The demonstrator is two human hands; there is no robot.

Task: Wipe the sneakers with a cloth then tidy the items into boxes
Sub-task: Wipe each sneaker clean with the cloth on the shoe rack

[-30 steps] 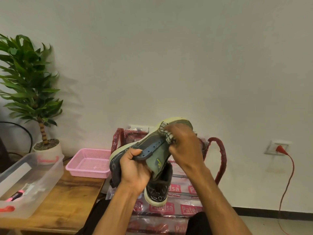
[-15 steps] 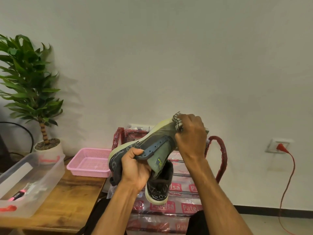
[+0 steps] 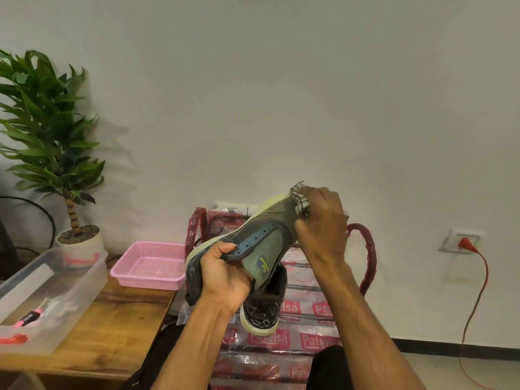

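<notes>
Now right hand (image 3: pixel 320 220), clutching checked cloth (image 3: pixel 300 201), has slid further to grey-green sneaker's (image 3: pixel 267 235) toe; left hand (image 3: pixel 225 277) grips its collar.

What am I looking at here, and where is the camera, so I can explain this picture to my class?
No machine here: a person works with bare hands. The camera sits on their head, looking forward and down, so you see their own arms. The left hand grips a grey-green sneaker by its opening. The right hand presses a checked cloth against the toe. A second sneaker shows just below. To the left, a wooden table carries a clear plastic box and a pink basket, with a potted plant behind.
</notes>
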